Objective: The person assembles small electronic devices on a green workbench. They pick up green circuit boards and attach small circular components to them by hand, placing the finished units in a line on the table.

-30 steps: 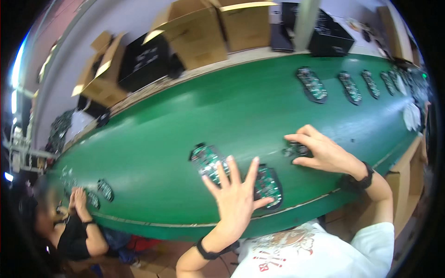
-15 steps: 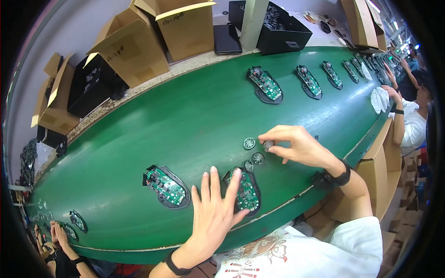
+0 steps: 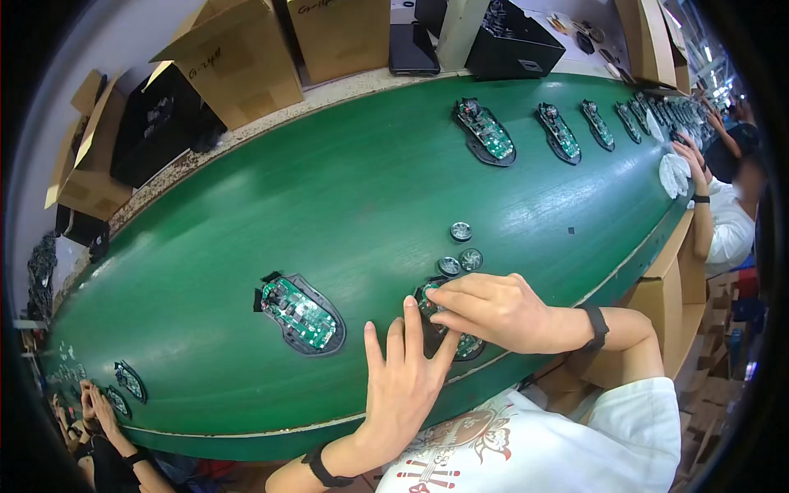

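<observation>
The long green tabletop [image 3: 370, 214] is showing a smooth, softly glossy finish; the tall brown cardboard box [image 3: 238, 78] is looking matt and papery. Curved black plastic shells [image 3: 329, 302] are appearing dull — their elongated green circuit boards [image 3: 302, 316] are glinting — and the white printed cloth shirt [image 3: 534, 448] is looking matt.

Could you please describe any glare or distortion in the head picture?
In the head view, the green table shows pale sheen at right; in the head view, its near edge bows and black fills the corners; in the head view, the left hand and right hand look fairly sharp.
</observation>
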`<state>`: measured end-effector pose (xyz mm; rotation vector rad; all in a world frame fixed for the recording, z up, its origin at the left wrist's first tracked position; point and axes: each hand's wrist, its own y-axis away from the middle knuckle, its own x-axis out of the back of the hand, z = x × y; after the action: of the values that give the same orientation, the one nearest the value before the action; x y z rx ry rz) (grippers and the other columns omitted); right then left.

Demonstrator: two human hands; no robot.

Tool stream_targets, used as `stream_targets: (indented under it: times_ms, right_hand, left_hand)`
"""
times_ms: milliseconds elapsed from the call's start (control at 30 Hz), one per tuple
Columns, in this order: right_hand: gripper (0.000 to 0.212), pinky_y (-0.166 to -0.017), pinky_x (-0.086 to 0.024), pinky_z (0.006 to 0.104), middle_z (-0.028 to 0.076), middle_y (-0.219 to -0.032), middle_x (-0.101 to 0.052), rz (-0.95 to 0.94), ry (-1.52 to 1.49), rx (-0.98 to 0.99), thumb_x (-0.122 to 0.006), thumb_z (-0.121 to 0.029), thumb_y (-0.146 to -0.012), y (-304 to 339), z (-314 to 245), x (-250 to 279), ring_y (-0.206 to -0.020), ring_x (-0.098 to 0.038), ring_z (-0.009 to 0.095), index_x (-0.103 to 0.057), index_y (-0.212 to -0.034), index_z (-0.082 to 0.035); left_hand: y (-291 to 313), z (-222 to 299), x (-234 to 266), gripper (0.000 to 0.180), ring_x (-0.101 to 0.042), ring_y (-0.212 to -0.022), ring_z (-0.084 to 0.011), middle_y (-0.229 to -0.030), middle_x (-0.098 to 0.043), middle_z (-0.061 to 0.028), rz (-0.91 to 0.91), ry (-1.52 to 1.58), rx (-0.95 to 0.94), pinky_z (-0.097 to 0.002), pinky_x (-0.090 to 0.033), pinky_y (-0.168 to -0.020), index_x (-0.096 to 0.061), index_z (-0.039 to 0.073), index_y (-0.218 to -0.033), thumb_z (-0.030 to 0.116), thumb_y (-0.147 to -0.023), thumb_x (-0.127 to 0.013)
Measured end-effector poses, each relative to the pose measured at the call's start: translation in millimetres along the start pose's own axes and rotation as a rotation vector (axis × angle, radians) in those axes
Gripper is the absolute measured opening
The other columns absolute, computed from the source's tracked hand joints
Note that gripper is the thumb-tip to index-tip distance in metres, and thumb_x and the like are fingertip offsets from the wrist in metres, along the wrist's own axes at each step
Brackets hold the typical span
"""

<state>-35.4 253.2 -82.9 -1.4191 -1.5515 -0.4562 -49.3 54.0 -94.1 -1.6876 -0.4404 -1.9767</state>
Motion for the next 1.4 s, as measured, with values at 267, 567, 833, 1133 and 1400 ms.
stream_targets:
  times_ms: [267, 567, 833, 1133, 1400]
  right_hand:
    - [0.031, -0.052, -0.052, 0.0292, 0.003, -0.087, -0.066, 0.025, 0.201, -0.008, -0.080, -0.018, -0.079, -6, -2, -6, -0.073, -0.062, 0.019, -0.072, -0.105, -0.002]
    - [0.043, -0.057, -0.053, 0.0281, 0.003, -0.100, -0.060, -0.111, 0.292, -0.077, -0.077, -0.027, -0.080, -5, -12, 15, -0.090, -0.058, 0.018, -0.068, -0.116, -0.005]
    - [0.041, -0.056, -0.053, 0.0266, 0.004, -0.096, -0.060, -0.097, 0.274, 0.063, -0.072, -0.009, -0.075, 8, 7, 14, -0.087, -0.058, 0.018, -0.068, -0.114, 0.000]
    - [0.040, -0.051, -0.051, 0.0259, 0.005, -0.092, -0.059, -0.219, 0.313, 0.108, -0.070, -0.006, -0.071, -1, 11, 28, -0.088, -0.058, 0.017, -0.067, -0.109, 0.006]
    - [0.039, -0.048, -0.048, 0.0240, 0.007, -0.094, -0.061, -0.215, 0.436, 0.194, -0.068, -0.008, -0.073, 6, 7, 22, -0.089, -0.059, 0.017, -0.068, -0.107, 0.011]
  left_hand:
    - [-3, 3, -1, 0.046, -0.059, -0.107, -0.0305, -0.140, -0.050, -0.0275, 0.025, 0.022, 0.006, -0.0623, -0.040, -0.105, -0.063, 0.018, -0.130, 0.014, -0.084, -0.063]
    - [-6, 4, -6, 0.055, -0.058, -0.111, -0.0325, -0.140, -0.049, -0.0287, -0.006, -0.026, -0.008, -0.0602, -0.042, -0.102, -0.066, 0.020, -0.126, 0.024, -0.073, -0.082]
    - [-14, 5, -3, 0.064, -0.058, -0.109, -0.0334, -0.139, -0.049, -0.0292, -0.004, 0.018, -0.029, -0.0541, -0.046, -0.101, -0.064, 0.021, -0.133, 0.025, -0.072, -0.083]
    - [-24, 1, -4, 0.064, -0.059, -0.104, -0.0347, -0.138, -0.050, -0.0292, -0.010, 0.064, -0.069, -0.0518, -0.047, -0.099, -0.065, 0.021, -0.132, 0.025, -0.071, -0.084]
    - [-24, 7, -9, 0.055, -0.058, -0.105, -0.0332, -0.136, -0.050, -0.0291, 0.002, 0.047, -0.071, -0.0515, -0.048, -0.099, -0.066, 0.019, -0.129, 0.021, -0.075, -0.077]
